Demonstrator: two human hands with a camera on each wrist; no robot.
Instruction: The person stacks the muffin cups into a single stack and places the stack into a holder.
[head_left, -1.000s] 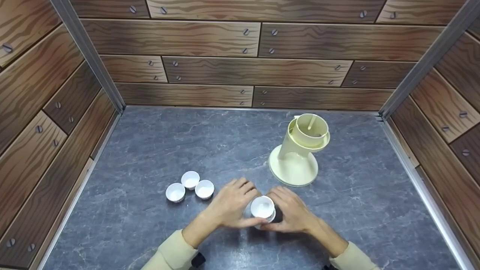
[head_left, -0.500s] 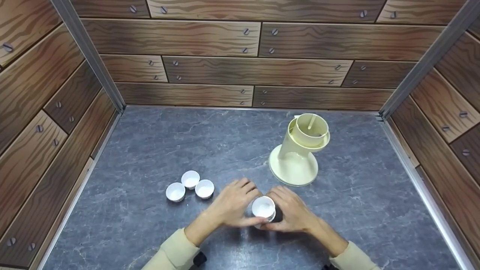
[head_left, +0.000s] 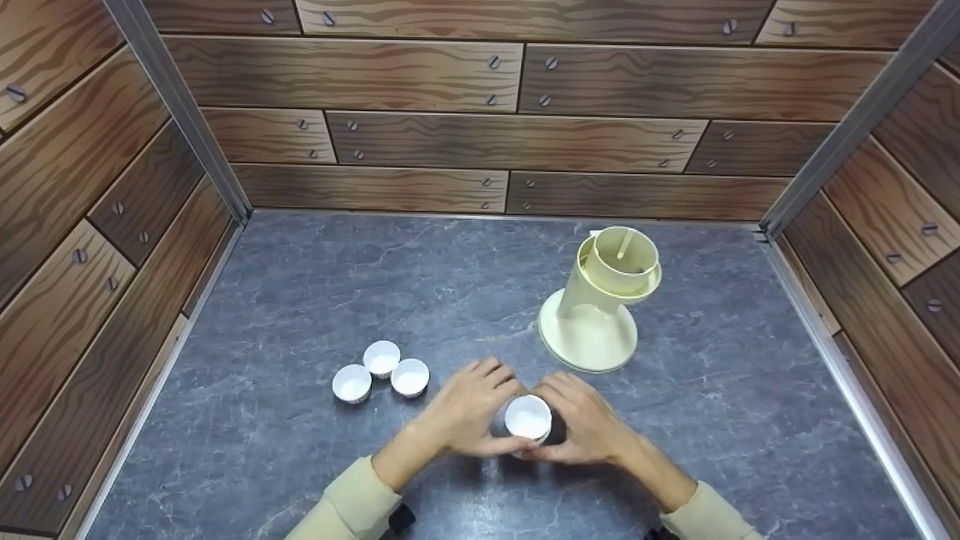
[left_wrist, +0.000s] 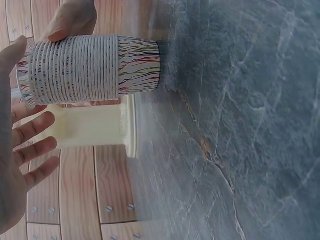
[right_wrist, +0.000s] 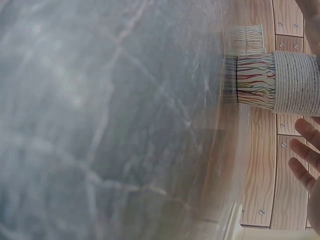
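Near the table's (head_left: 300,300) front edge stands a stack of paper cups (head_left: 527,417). The left hand (head_left: 466,411) and right hand (head_left: 586,424) flank it, thumbs pinching its near side, fingers loosely spread.

Grey stone-look table (head_left: 315,300) carries cup stack (head_left: 527,418), three cups (head_left: 381,372) (white), stand (head_left: 592,330).

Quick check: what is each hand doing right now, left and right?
Left hand: thumb and fingers round the stack of paper cups.
Right hand: holds the same stack.
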